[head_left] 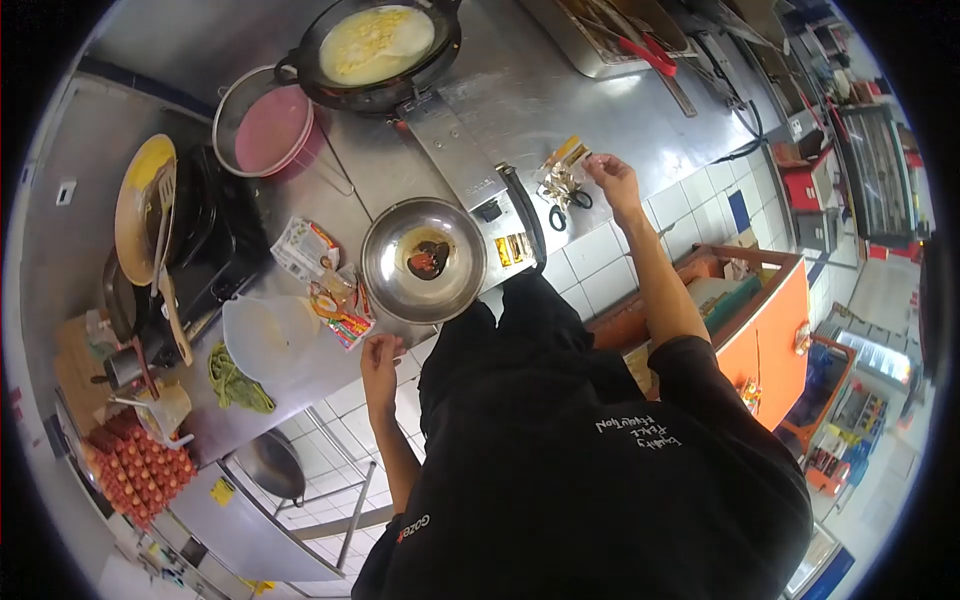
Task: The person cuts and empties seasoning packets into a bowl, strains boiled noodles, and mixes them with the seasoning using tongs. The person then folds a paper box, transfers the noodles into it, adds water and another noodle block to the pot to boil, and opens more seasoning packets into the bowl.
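My right hand (612,180) is at the right of the steel counter, its fingertips closed at the edge of a small yellow and clear sachet (572,152). Just below the sachet lie scissors (570,208) with black handles, their blades among torn silvery wrappers. My left hand (382,356) hangs at the counter's front edge, fingers loosely bent and apart, with nothing seen in it. Close to it are crumpled colourful food wrappers (343,318). Between my hands stands a steel bowl (385,262) containing dark sauce and a red paste (427,260).
A wok (372,95) with yellowish food in pale liquid sits at the back on a portable stove (450,150). Leftward are a pink basin (275,130), a translucent tub (265,335), a green cloth (238,380) and egg trays (140,465). An orange cabinet (760,340) stands right.
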`<state>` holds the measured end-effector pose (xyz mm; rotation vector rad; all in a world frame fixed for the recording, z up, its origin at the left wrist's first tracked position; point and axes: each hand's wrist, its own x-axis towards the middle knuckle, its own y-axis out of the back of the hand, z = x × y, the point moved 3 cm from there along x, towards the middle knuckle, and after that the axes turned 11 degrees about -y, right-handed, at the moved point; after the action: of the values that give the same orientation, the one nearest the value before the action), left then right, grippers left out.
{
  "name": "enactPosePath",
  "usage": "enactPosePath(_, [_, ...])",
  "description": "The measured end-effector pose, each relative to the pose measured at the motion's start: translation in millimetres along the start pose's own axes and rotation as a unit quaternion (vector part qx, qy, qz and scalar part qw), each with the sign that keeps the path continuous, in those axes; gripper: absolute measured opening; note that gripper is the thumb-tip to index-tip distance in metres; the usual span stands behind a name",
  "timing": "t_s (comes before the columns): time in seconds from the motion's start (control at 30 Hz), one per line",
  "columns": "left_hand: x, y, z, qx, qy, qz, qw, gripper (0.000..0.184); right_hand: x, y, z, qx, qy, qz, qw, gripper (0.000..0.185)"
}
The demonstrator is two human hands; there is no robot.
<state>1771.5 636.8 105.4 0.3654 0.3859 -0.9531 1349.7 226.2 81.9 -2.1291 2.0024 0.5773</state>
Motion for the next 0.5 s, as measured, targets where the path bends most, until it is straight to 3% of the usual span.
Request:
enactPosePath(0.13, [0, 7, -5, 0.022, -0.009, -0.008, 1.0, 0.024, 0, 9, -7, 0.013, -0.05, 0.027, 0.998, 0.026])
enactPosePath(0.2, [-3, 8, -8, 0.032, -0.006, -0.012, 0.999, 0.023, 0, -3, -9, 0.023, -0.067, -0.046, 0.996, 0.025])
enactPosePath(0.33, [-11, 8, 2, 0.067, -0.007, -0.014, 0.998, 0.022, -5, -26, -13, 0.04, -0.103, -0.062, 0.992, 0.028])
enactPosePath(0.47, [-22, 3, 8, 0.083, 0.0, -0.002, 0.997, 0.022, 1, -32, -7, 0.049, -0.06, -0.097, 0.992, 0.037])
enactPosePath(0.5, [-27, -1, 17, 0.084, -0.004, -0.004, 0.996, 0.022, 2, -30, -9, -0.132, -0.008, -0.027, 0.991, 0.043])
